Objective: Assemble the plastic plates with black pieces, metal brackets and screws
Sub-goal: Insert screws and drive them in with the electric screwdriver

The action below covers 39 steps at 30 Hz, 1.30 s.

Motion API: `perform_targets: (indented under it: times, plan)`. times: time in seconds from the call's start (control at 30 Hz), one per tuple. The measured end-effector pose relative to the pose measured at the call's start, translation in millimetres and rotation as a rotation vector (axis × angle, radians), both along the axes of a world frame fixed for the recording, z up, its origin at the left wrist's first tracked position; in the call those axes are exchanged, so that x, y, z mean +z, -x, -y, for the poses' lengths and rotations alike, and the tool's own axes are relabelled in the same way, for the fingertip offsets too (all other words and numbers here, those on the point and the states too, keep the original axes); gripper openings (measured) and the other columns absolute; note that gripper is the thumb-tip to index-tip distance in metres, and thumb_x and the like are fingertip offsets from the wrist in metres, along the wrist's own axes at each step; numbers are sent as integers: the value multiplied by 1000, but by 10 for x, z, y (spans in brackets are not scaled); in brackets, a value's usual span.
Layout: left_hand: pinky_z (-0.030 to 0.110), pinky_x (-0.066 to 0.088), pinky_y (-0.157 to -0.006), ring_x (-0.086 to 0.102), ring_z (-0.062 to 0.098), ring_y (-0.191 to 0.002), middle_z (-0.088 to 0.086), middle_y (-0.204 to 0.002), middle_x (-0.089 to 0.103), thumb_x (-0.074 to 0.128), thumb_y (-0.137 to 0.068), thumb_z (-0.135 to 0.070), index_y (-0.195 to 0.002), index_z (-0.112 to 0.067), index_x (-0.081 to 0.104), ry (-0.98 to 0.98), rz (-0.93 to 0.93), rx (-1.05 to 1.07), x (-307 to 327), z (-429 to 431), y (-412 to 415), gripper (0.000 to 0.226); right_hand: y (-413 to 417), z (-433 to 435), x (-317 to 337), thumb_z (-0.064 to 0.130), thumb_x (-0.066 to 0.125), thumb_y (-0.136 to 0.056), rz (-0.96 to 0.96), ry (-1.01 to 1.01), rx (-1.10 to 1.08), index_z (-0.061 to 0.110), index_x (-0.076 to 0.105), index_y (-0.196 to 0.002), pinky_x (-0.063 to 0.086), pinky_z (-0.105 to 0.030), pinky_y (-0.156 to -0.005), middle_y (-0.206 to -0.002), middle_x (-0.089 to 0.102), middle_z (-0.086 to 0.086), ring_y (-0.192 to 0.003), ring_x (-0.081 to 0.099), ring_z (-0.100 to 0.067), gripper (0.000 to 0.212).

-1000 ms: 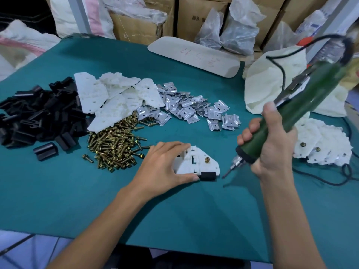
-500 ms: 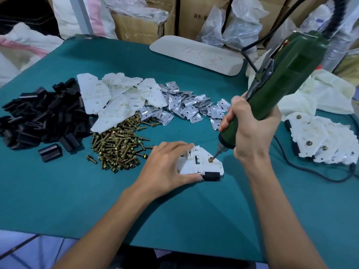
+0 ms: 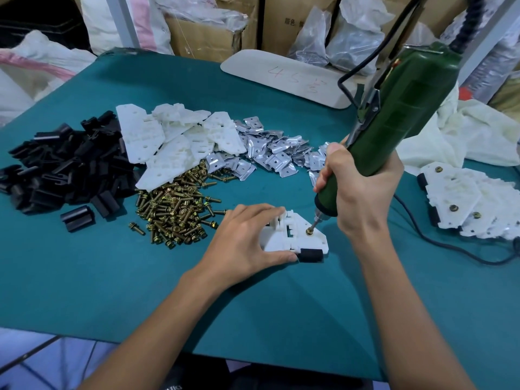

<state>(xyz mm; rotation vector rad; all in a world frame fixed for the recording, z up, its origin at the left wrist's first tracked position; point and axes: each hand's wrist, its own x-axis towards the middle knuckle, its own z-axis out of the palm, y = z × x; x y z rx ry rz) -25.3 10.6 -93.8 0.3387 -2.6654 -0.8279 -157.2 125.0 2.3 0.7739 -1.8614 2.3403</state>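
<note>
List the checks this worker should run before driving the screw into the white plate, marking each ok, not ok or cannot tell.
1. Bit seated on the screw: ok, the tip meets the head.
2. White plate held down: ok, the left hand presses it onto the table.
3. Left fingers apart from the bit: ok.
4. Black piece at the plate's near edge: ok.
5. Right hand grips the electric screwdriver: ok.
6. Metal bracket under the plate: cannot tell, hidden.
</note>
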Motion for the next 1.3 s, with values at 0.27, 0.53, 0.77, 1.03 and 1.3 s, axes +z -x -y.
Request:
perform_targets:
  times: [0.27,0.53,0.77,1.03,1.3]
  plan:
    - [34,39,-101,48,10,-109,-14,-133,59,60,-67,-84,-139,-32,57,1,-2,1,7,-6,-6,89,-32,4,-20,20,74,-83,-7,-11,-4,13,54,-78,47,-34,-48,-58,55,-4,-40,50,-28,22]
    - [32,38,-101,45,9,-110,-14,-134,57,64,-67,-81,-141,-32,55,-29,5,-6,33,-5,-17,89,15,-3,-37,19,73,-82,32,33,2,4,52,-83,47,-33,-48,-60,54,-7,-41,49,-28,26]
    - [24,36,-96,38,7,-108,-15,-136,54,61,-68,-82,-144,-31,52,-22,33,-14,44,-5,-38,92,24,-9,-31,20,74,-83,38,44,3,10,54,-81,47,-33,-48,-59,55,-6,-41,49,-28,22]
    - [22,34,-94,38,6,-110,-19,-133,52,69,-70,-76,-142,-32,51,-32,51,-9,87,-24,-42,87,-7,-28,1,24,78,-81,33,48,-15,12,55,-81,46,-32,-47,-61,56,-6,-40,51,-26,26]
    - [28,28,-112,32,9,-134,-15,-145,44,75,-75,-47,-144,-37,42,-76,299,-214,439,77,134,76,74,-209,301,29,80,-81,24,161,-4,3,56,-86,47,-33,-49,-55,53,-2,-40,50,-24,36]
